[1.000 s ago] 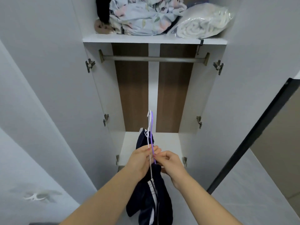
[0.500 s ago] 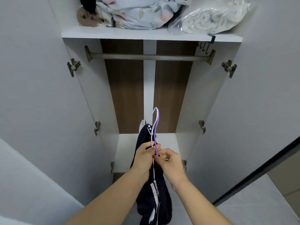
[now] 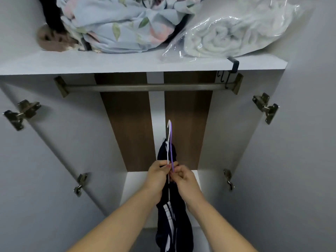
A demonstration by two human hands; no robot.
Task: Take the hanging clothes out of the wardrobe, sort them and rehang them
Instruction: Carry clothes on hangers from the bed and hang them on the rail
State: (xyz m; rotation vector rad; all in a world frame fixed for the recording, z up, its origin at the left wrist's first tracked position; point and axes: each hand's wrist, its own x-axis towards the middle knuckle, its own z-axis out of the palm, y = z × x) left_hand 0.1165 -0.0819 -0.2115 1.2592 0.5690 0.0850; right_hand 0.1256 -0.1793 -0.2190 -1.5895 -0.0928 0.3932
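I face an open wardrobe with a bare metal rail [image 3: 149, 87] under its top shelf. My left hand [image 3: 157, 176] and my right hand [image 3: 183, 180] meet in front of me, below the rail. Both pinch the necks of two thin hangers, one white [image 3: 168, 142] and one purple [image 3: 171, 148], whose hooks point up. A dark navy garment with white stripes [image 3: 172, 222] hangs from the hangers and drapes down between my forearms.
The top shelf [image 3: 127, 63] carries a floral blue bundle [image 3: 123, 24], a bagged white towel [image 3: 232, 37] and a brown item [image 3: 52, 40]. A black hook [image 3: 231, 73] clips on the shelf's right end. Both wardrobe doors stand open, hinges [image 3: 21, 113] showing.
My view has tilted up and closer to the wardrobe, so the shelf and rail look larger. My hands have risen with the hangers and garment toward the rail.
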